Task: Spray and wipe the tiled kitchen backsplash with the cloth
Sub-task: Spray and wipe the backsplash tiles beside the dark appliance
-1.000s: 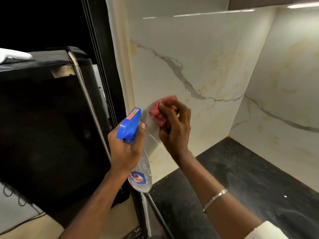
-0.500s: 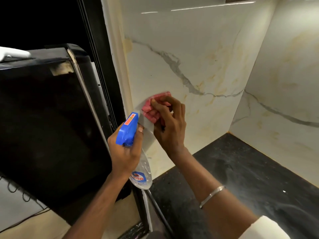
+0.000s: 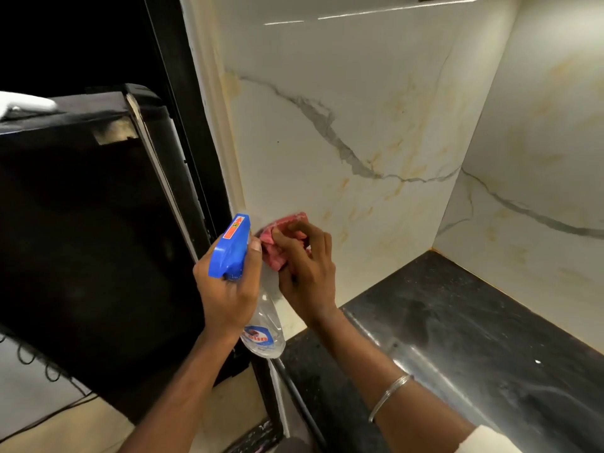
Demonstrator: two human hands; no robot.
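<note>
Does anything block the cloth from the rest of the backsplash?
Nothing visible. The right hand presses the cloth on the backsplash, low near its left edge; the tile above and rightward is bare. The spray bottle in the left hand sits left of the cloth.

Countertop (image 3: 474, 338): black stone, gleaming at lower right.
Appliance (image 3: 81, 240): black, standing at left.
Floor (image 3: 81, 433): beige, showing beneath it.
</note>
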